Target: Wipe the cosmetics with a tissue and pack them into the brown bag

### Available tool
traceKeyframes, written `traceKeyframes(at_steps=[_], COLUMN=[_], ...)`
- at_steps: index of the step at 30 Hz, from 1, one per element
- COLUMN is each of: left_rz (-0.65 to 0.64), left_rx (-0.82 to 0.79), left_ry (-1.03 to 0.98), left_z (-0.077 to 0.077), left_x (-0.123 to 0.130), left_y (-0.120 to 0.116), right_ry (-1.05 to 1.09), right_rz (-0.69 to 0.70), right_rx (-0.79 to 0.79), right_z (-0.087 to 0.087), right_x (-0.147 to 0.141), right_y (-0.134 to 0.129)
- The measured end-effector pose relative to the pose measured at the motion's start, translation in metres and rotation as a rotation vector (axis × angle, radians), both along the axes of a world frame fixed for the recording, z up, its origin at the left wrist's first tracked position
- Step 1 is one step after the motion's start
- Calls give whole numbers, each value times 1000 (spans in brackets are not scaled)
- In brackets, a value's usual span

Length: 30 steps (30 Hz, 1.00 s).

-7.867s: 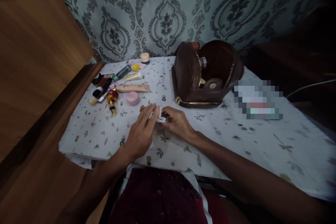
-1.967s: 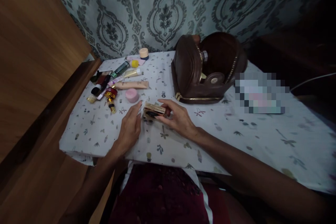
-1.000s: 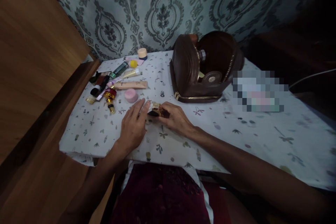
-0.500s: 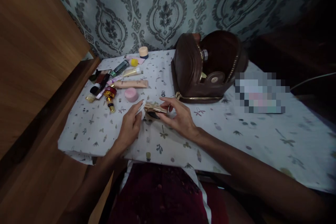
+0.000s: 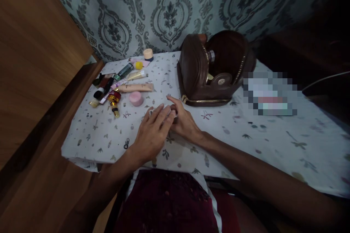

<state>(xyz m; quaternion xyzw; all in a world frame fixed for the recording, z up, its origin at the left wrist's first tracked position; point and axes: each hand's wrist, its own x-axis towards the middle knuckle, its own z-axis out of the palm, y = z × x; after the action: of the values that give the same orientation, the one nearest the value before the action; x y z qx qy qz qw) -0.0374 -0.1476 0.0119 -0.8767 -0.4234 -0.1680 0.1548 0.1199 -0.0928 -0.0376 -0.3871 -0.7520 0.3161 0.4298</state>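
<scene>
My left hand point(image 5: 153, 133) lies over the fingers of my right, its own fingers bent and pressed down on a thin white wipe point(image 5: 166, 107) that shows only in slivers. From the right side, my right hand point(image 5: 184, 120) grips a small gold cosmetic case, now almost wholly hidden between both hands. Its thumb side points up toward the bag. A pink round jar point(image 5: 136, 99) stands on the cloth just beyond my left fingers.
An unzipped brown leather bag point(image 5: 197, 72) stands at the back. Left lie a beige tube point(image 5: 136, 87), a green tube point(image 5: 124, 71), a gold-and-black bottle point(image 5: 115, 110) and other cosmetics. A blurred-out item point(image 5: 270, 94) is at right, a wooden panel point(image 5: 35, 51) at left.
My left hand has moved right and over the gold case, with the wipe under its fingers. The case, plainly visible before, is now covered. My right hand stays nearly in place.
</scene>
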Motion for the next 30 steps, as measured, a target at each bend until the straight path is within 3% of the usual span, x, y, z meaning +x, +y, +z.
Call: traceKeyframes(at_steps=[10, 17, 22, 30], left_rz=[37, 34, 31, 43], left_rx=[-44, -38, -117, -170], left_ry=[-126, -338, -506, -582], left_z=[-7, -13, -21, -22], left_x=[-12, -27, -36, -35], left_y=[7, 9, 12, 8], right_ry=[-412, -105, 75, 23], right_rz=[-30, -20, -50, -49], right_rx=[75, 31, 142, 281], right_z=[-7, 0, 7, 5], right_x=[-2, -2, -1, -1], right_y=[14, 7, 4, 3])
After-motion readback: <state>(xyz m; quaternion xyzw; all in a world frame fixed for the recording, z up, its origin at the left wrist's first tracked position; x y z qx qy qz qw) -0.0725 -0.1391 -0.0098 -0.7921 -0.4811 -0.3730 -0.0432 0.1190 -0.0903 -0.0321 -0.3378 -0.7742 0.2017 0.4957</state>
